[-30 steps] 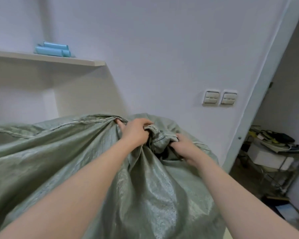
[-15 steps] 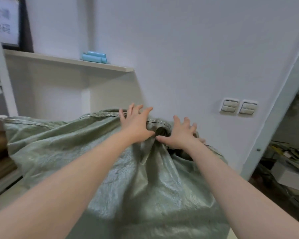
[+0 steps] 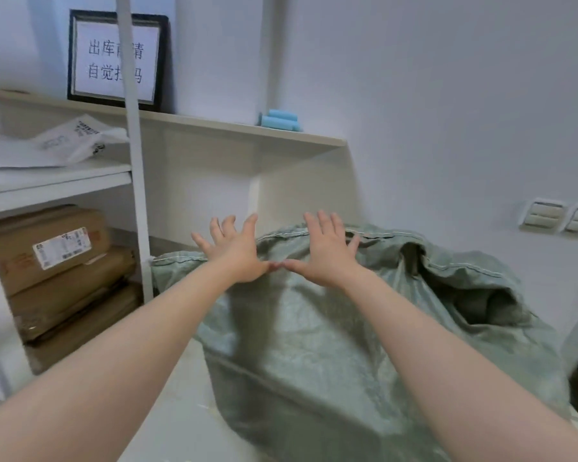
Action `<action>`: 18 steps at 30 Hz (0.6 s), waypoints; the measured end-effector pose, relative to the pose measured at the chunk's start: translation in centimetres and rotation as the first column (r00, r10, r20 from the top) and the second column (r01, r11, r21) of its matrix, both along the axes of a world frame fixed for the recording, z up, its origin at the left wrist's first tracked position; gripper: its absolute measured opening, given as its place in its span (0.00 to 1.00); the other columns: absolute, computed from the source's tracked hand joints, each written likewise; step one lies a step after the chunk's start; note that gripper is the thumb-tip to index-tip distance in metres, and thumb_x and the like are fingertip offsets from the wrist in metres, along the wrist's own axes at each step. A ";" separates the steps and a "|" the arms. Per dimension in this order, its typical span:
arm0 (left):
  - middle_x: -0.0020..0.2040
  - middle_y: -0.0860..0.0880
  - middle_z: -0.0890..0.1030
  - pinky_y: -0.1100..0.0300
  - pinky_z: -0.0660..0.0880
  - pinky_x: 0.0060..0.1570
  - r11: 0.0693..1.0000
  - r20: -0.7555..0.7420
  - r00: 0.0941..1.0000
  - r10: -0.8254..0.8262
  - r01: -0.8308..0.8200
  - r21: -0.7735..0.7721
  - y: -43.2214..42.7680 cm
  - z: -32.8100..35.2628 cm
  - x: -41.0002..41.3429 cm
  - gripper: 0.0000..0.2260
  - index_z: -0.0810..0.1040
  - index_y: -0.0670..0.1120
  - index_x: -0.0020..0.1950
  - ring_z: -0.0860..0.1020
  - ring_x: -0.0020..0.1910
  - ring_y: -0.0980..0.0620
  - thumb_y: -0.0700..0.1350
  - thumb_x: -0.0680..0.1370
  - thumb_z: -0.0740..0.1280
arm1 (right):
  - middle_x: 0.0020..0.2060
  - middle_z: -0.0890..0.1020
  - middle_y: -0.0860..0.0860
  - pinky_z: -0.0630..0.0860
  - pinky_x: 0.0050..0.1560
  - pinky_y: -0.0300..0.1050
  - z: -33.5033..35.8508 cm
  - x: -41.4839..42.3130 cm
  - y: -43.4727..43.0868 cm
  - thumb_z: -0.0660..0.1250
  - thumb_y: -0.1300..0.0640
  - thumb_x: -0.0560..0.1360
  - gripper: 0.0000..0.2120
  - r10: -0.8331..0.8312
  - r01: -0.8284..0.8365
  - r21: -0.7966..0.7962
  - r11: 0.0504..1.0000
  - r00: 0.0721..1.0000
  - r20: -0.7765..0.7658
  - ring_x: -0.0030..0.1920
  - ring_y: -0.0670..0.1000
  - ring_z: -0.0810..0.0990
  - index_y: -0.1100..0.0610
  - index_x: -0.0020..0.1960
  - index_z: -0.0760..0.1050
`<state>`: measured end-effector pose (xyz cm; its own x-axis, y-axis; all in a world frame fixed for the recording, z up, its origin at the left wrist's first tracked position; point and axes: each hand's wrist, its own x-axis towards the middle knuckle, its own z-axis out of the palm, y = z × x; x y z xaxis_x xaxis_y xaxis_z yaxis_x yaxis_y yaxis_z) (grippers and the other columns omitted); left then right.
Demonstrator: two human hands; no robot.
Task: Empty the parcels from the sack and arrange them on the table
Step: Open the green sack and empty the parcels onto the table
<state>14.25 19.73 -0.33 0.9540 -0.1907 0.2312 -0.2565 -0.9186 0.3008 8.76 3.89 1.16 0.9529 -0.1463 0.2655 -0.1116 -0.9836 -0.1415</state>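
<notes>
Now both the left hand [image 3: 237, 253] and right hand [image 3: 326, 250] have released the sack [image 3: 314, 345], fingers spread.

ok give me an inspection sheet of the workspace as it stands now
surface: pale table, with the sack lying on it.
job's things: green woven sack, slumped, its mouth gaping at the right; no parcels seen outside it.
clutter: nothing seen.
grippers: left hand and right hand are both open, fingers spread at the sack's far edge, thumb tips close together, holding nothing.
cables: nothing seen.
surroundings: brown boxes and a white mailer on a rack at left; framed sign and blue rolls on a shelf; wall switches.
</notes>
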 end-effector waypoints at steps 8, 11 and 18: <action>0.80 0.41 0.41 0.23 0.44 0.66 0.999 -0.305 0.951 0.043 -0.039 0.019 6.6 -3.0 3.5 0.59 0.34 0.55 0.78 0.38 0.77 0.35 0.77 0.62 0.65 | 0.67 0.75 0.56 0.44 0.69 0.76 -4.0 1.8 1.8 0.66 0.30 0.69 0.57 -0.262 0.219 -0.185 0.958 0.930 -0.257 0.70 0.58 0.69 0.55 0.78 0.33; 0.79 0.39 0.42 0.22 0.46 0.65 0.999 -0.396 0.917 0.043 -0.041 0.012 6.1 -3.8 3.3 0.63 0.30 0.54 0.77 0.39 0.77 0.35 0.77 0.59 0.67 | 0.65 0.75 0.56 0.57 0.67 0.74 -3.4 1.9 0.4 0.65 0.35 0.72 0.37 -0.384 0.348 -0.164 0.923 0.868 -0.315 0.66 0.60 0.72 0.54 0.73 0.64; 0.68 0.41 0.68 0.31 0.62 0.65 0.999 -0.356 0.933 0.047 -0.034 0.042 2.2 -2.9 5.4 0.41 0.69 0.49 0.71 0.61 0.69 0.37 0.74 0.67 0.65 | 0.60 0.76 0.60 0.69 0.62 0.52 -0.7 2.0 -2.2 0.60 0.42 0.78 0.23 -0.405 0.433 0.059 0.899 0.877 -0.259 0.63 0.60 0.72 0.60 0.60 0.76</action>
